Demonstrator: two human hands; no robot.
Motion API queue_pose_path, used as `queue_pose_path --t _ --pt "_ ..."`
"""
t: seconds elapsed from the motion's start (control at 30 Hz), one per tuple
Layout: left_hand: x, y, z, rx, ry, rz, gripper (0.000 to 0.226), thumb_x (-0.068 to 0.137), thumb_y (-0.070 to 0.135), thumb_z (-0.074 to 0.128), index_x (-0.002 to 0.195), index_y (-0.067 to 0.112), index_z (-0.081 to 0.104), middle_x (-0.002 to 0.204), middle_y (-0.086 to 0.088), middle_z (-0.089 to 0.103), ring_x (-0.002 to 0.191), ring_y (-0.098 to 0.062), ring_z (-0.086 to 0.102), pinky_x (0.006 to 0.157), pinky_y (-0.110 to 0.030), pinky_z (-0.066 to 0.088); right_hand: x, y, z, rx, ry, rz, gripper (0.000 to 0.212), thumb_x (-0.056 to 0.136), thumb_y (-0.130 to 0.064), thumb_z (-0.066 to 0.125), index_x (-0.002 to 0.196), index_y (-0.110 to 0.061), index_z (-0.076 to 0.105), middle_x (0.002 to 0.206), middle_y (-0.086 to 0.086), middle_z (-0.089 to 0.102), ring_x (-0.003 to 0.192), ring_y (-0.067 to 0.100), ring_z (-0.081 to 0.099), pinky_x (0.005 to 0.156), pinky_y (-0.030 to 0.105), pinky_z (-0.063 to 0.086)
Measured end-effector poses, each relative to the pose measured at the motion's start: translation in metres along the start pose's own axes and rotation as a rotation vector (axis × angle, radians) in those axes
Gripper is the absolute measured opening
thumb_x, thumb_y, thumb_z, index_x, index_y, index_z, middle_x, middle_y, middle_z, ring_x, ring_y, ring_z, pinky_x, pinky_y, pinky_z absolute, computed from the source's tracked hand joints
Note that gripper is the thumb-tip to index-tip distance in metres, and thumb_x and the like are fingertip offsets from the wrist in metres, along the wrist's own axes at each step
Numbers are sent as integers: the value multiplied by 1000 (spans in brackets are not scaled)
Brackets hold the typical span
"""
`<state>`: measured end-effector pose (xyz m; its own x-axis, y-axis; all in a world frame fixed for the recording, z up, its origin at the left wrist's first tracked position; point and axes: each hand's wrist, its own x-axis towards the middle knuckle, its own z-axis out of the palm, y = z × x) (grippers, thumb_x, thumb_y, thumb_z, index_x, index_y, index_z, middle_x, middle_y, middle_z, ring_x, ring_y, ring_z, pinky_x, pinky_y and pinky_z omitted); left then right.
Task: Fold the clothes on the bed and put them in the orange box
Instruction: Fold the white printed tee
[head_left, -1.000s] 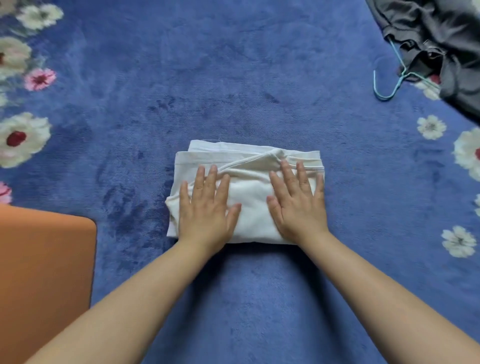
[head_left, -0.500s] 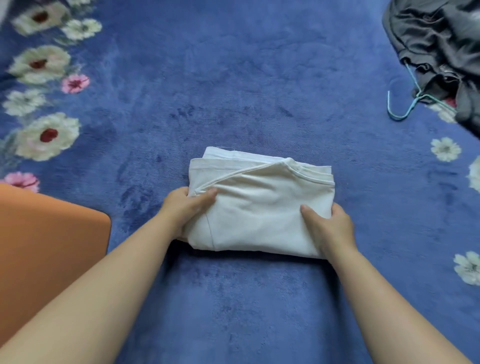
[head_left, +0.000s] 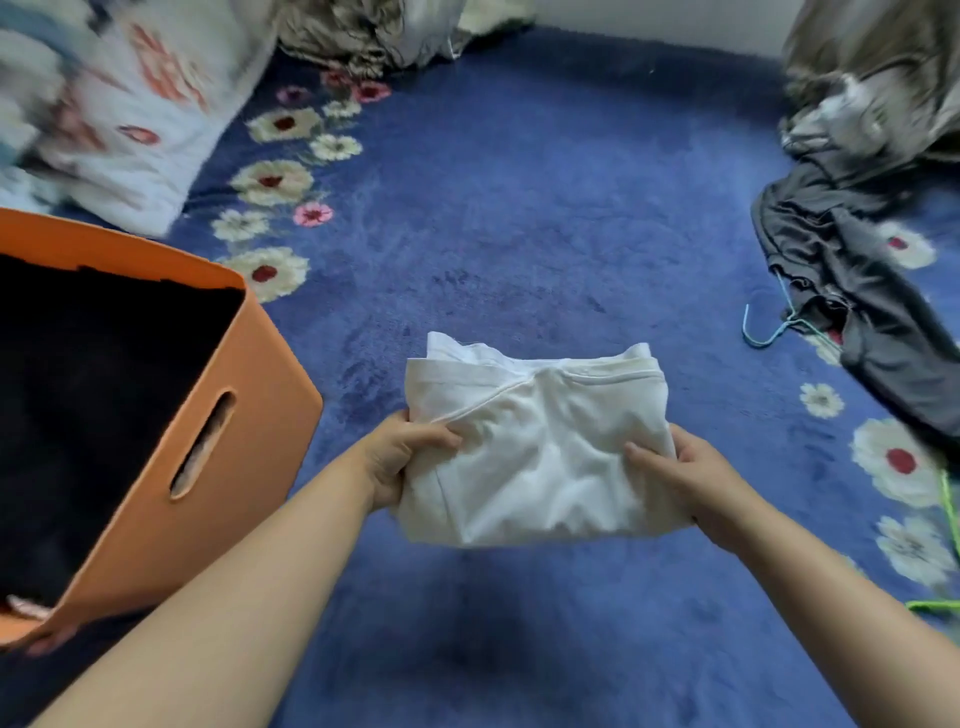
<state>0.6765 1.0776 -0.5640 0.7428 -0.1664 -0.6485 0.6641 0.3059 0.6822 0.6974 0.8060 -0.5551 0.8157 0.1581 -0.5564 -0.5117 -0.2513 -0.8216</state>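
2 hands (head_left: 402, 457) (head_left: 685, 475), fingers gripping its sides, hold the folded, creased white garment (head_left: 540, 457).

Two bare forearms in view, no sleeves showing up to frame edge. Left hand (head_left: 402, 457) and right hand (head_left: 685, 478) bare: no gloves, rings, watch or bands visible. Short nails.

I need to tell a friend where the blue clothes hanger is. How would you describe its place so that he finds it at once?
Start from the blue floral bed cover and go to its right side, where a crumpled dark grey garment lies. The thin blue wire hanger pokes out from that garment's near left edge, hook toward the middle. A bright green hanger lies nearer, at the right edge.
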Motion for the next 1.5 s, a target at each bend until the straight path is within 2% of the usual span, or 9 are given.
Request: queue_pose_path --t 0.17,0.3,0.4,0.53,0.83,1.17,1.37,1.43,1.5 --pt "-75 39 5 -40 75 204 40 58 12 66 98 8 64 83 -5 72 71 -17 69 65 -27 57 -36 -73 15 -57 -84 -130 12 80 -17 71 88 -20 63 82 -2 68 61 -2 64 52 15 51" --pt "-149 66 -12 -107 186 391 48 58 8 66 105 17 61 92 -6 70 78 -19 68 64 -29 57 -73 -127 38 -60 -315 -146 66 34 -41 91 90 -16 67 81 1 73 69 14 70 51 23 52" --pt "-192 75 -26 -186 338 512 57 57 12 69 112 20 56 101 -9 67 86 -22 67 70 -34 56 -87 -162 72 -83 -388 -180 41 52 -15 73 93 -14 65 78 -1 73 68 13 69 53 24 54" --pt "-236 85 -65 -216 488 538 63 60 17 78 116 24 49 115 -7 61 103 -26 61 88 -44 50 -96 -201 137 -207 -396 -245 37 58 -15 62 95 -17 66 77 -6 72 68 10 68 55 21 54" --pt "-266 103 -225 -183 596 238 92 40 17 83 126 13 50 112 -13 64 98 -32 64 87 -49 52 -59 -240 315 -689 -241 -402 19 84 0 56 99 -7 66 88 7 64 81 18 55 66 27 39" --pt "-226 117 -327 188 879 199 39 82 7 63 103 17 33 85 6 49 80 -17 49 73 -30 40 58 -253 482 -1114 -116 -512 21 82 -8 45 90 -5 64 82 10 61 76 26 52 61 30 35" --pt "-213 115 -348 318 914 37 35 86 4 55 103 10 25 101 -10 52 86 -24 51 72 -31 41 90 -241 514 -1179 -102 -600 19 83 -6 46 67 -13 52 67 2 51 71 24 46 56 31 31" --pt "-213 112 -349 405 899 11 43 86 -1 50 118 10 24 114 -12 51 94 -26 52 75 -30 40 93 -231 514 -1158 -112 -729 17 86 -6 47 85 -19 59 84 4 64 86 30 58 63 30 39" --pt "-216 105 -350 686 947 89 68 80 -6 53 136 13 19 125 -12 44 105 -27 51 79 -30 43 100 -221 512 -1208 -117 -755 42 94 -12 46 135 -20 44 125 7 59 113 29 54 86 31 43"
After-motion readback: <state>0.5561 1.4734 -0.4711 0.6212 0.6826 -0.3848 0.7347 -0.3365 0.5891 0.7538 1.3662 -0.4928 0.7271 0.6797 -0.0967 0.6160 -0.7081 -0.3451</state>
